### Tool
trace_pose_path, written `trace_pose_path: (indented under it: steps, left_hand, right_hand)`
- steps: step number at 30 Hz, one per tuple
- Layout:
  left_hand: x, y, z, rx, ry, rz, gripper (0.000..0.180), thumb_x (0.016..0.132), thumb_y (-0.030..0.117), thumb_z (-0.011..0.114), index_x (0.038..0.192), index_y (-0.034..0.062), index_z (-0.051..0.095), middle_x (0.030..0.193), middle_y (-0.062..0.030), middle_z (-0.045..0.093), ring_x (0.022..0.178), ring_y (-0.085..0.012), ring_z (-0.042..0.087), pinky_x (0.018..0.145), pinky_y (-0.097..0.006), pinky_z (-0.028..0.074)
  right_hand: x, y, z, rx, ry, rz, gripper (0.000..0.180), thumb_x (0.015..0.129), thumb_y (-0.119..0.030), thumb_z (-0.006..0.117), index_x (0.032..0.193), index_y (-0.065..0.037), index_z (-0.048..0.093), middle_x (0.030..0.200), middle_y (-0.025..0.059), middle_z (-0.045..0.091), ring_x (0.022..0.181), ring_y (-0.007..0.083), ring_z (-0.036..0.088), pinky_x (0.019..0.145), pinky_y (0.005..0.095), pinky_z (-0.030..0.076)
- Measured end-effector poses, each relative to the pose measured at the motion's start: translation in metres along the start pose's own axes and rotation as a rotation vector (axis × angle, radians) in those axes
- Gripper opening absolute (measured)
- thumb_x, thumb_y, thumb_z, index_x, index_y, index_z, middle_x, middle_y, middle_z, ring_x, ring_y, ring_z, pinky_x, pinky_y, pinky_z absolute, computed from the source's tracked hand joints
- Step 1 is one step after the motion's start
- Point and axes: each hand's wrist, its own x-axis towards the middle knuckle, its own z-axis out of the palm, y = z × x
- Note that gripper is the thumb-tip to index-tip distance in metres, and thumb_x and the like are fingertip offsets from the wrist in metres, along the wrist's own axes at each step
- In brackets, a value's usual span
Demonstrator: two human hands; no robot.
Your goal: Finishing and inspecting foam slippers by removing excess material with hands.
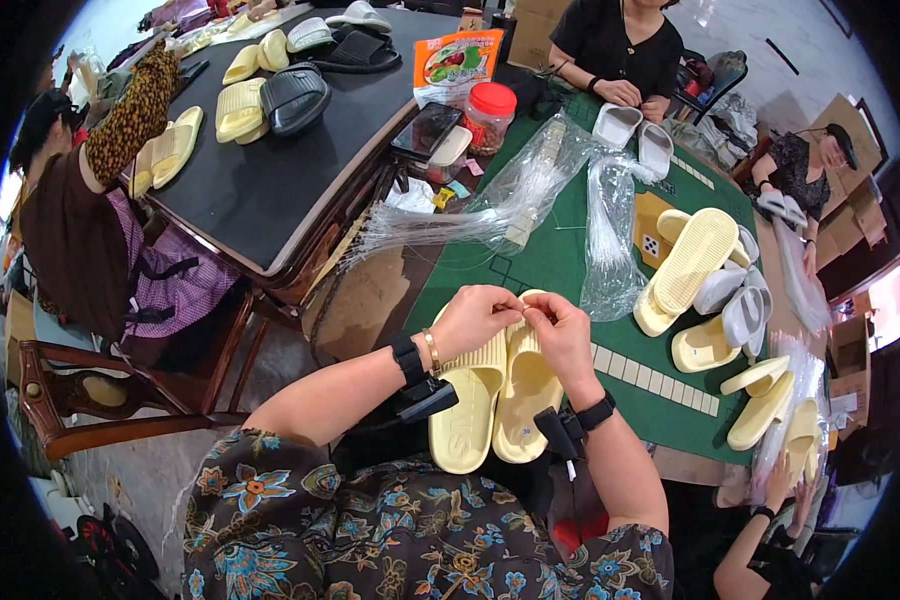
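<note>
Side by side in front of me lie two pale yellow slippers, the left slipper (462, 420) and the right slipper (525, 405), heels toward me. Over their straps, my left hand (477, 322) and my right hand (562, 338) meet with fingertips pinched together. Whatever is between the fingers is too small to make out. The hands cover parts of the straps and toes. Beyond them, a bundle of thin clear plastic strands (420, 232) spills from a clear bag (555, 160). Another clear bag of strands (610, 240) lies to its right.
More yellow slippers (692, 262) and grey slippers (745, 315) crowd the green table (610, 335) at right. A red-lidded jar (490, 115) and a phone (428, 130) stand beyond. Slippers also sit on the black table (300, 165) at left. Several people work around me.
</note>
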Motion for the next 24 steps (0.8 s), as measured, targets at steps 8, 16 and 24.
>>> trace_pose_path:
  steps: [8, 16, 24]
  left_hand:
    - [0.001, 0.004, -0.002, -0.018, 0.097, -0.012, 0.016, 0.083, 0.011, 0.069, 0.093, -0.0017, 0.071, 0.078, -0.0096, 0.070, 0.071, -0.0124, 0.065, 0.065, -0.028, 0.052]
    - [0.001, -0.008, -0.002, 0.100, 0.106, 0.035, 0.016, 0.081, 0.014, 0.068, 0.091, 0.0019, 0.071, 0.079, -0.0138, 0.069, 0.072, -0.0214, 0.068, 0.066, -0.032, 0.052]
    - [0.000, -0.004, 0.005, 0.053, 0.101, 0.034, 0.014, 0.080, 0.014, 0.067, 0.087, 0.0019, 0.070, 0.078, -0.0154, 0.068, 0.073, -0.0275, 0.067, 0.066, -0.036, 0.052]
  right_hand:
    - [0.003, -0.002, -0.002, -0.031, -0.041, 0.055, 0.011, 0.083, -0.008, 0.068, 0.088, 0.001, 0.067, 0.076, 0.0082, 0.068, 0.068, 0.0127, 0.063, 0.064, 0.0279, 0.050]
    - [0.005, -0.006, 0.004, -0.109, -0.054, -0.010, 0.012, 0.083, -0.008, 0.068, 0.087, 0.002, 0.067, 0.076, 0.0096, 0.067, 0.067, 0.0152, 0.063, 0.065, 0.0284, 0.051]
    - [0.002, 0.004, -0.001, -0.080, -0.082, 0.039, 0.012, 0.081, -0.007, 0.068, 0.087, 0.004, 0.067, 0.077, 0.0095, 0.067, 0.067, 0.0135, 0.061, 0.063, 0.0275, 0.050]
